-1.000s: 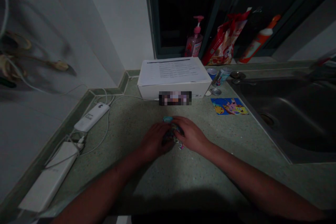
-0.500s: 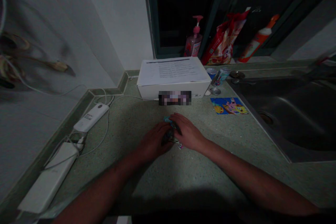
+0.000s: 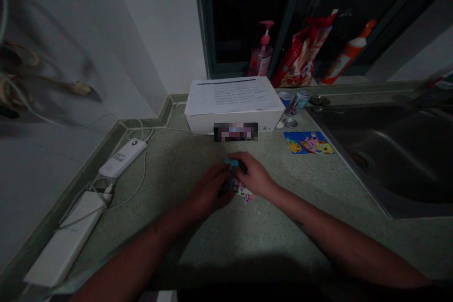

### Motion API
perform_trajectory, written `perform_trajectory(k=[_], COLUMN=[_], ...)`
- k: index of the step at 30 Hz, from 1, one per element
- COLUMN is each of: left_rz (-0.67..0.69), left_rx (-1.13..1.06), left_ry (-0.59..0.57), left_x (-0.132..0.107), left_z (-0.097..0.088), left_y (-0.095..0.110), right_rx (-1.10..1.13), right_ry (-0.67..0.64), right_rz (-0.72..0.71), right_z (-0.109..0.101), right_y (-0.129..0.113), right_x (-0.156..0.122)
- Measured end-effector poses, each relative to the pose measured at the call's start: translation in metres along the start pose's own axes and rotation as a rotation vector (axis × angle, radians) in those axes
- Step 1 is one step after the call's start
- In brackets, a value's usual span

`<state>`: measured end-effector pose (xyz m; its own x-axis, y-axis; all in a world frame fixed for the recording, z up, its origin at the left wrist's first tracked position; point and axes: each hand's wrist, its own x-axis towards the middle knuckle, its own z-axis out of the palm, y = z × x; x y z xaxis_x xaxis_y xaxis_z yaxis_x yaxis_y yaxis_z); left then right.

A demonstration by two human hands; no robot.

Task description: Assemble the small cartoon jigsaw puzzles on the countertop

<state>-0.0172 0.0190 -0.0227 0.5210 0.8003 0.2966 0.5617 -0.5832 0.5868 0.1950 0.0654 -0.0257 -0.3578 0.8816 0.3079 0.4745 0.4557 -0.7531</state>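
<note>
My left hand (image 3: 207, 192) and my right hand (image 3: 255, 177) meet over a small, crumpled, brightly printed piece of paper or card (image 3: 241, 192) on the speckled green countertop (image 3: 198, 245). Its teal corner (image 3: 231, 163) shows above my right fingers, and a printed pink-and-white part sticks out below. Both hands press on it from either side and hide most of it. I cannot tell its exact shape.
A white box (image 3: 233, 122) with a printed sheet on top stands behind my hands. A cartoon-printed card (image 3: 307, 142) lies to its right, near a steel sink (image 3: 375, 160). Two white power banks (image 3: 122, 158) and cables lie on the left.
The printed piece now shows more below my hands, and its teal corner has shifted slightly right. My right hand has moved a little toward the left hand's fingers.
</note>
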Motion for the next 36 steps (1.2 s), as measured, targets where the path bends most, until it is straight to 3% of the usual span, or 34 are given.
perform_trajectory(k=[7, 16, 24, 28, 32, 36], left_rz=[0.011, 0.102, 0.205, 0.199, 0.200, 0.216], left_rx=[0.051, 0.107, 0.090, 0.121, 0.146, 0.129], left_ry=[0.030, 0.084, 0.128, 0.182, 0.210, 0.238], left_x=[-0.001, -0.001, 0.006, 0.008, 0.006, 0.004], left_z=[0.001, 0.004, -0.001, -0.004, -0.004, -0.002], left_y=[-0.004, -0.008, -0.004, 0.000, 0.000, -0.002], right_rx=[0.113, 0.192, 0.282, 0.237, 0.161, 0.110], right_ry=[0.071, 0.103, 0.185, 0.241, 0.228, 0.199], right_rz=[0.096, 0.054, -0.010, -0.137, -0.250, -0.232], right_z=[0.002, -0.003, -0.011, -0.016, -0.019, -0.020], right_y=[0.000, -0.003, -0.016, -0.026, -0.033, -0.033], right_x=[0.003, 0.001, -0.001, -0.003, -0.007, -0.009])
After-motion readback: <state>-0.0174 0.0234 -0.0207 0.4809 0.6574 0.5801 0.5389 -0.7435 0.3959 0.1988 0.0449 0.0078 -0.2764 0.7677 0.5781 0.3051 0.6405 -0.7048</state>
